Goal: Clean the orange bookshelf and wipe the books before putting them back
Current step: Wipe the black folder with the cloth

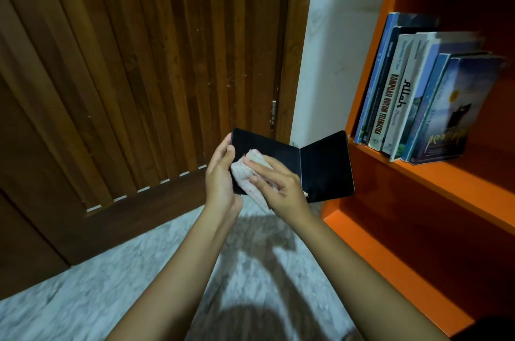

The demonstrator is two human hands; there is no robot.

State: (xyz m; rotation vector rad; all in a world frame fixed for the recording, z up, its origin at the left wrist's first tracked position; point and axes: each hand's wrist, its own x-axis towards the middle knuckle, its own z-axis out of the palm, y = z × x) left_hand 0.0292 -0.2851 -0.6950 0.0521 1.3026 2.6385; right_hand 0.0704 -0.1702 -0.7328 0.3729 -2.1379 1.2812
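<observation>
1. A slatted wooden door (pixel 125 62) fills the view from 9 to 12 o'clock, above a marbled floor (pixel 83 285) at 7 o'clock.
2. The left hand (pixel 221 173), just left of centre, curls its fingers round the left edge of an open black book (pixel 323 165) held in the air.
3. The right hand (pixel 281 187), at the book's 7 o'clock, clutches a bunched pale cloth (pixel 248 170) and presses it on the left cover.
4. At 2 o'clock, a row of books (pixel 412 101) leans on the orange bookshelf (pixel 446 190), which runs down to 4 o'clock.
</observation>
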